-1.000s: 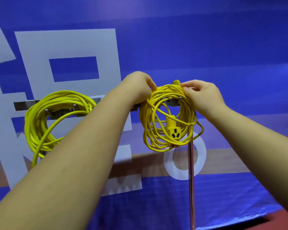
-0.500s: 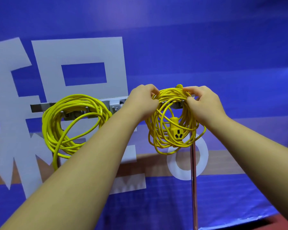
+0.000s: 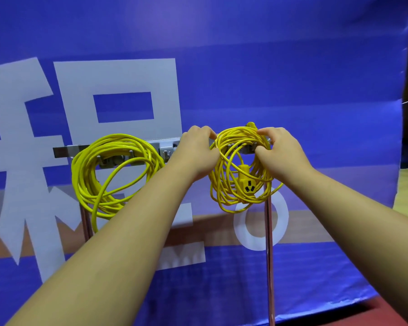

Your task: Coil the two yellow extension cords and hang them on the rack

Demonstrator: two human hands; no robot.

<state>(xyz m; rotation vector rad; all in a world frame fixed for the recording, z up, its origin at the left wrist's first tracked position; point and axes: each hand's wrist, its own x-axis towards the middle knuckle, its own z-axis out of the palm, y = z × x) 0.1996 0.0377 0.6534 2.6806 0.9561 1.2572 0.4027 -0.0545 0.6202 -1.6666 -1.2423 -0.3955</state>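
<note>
Mid-frame, left hand [image 3: 196, 152] and right hand [image 3: 280, 155] clamp the top of the right coil [image 3: 238, 134], probably light, floppy and prone to springing loose.

Blue banner [image 3: 269, 67]: large white character "积" [image 3: 118, 76]; white "O" [image 3: 239, 223] lower right.

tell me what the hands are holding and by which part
Both hold the right coiled cord by the top of its loops, at the rack: left hand on the upper left, right hand on the upper right. The left coil hangs untouched.
</note>
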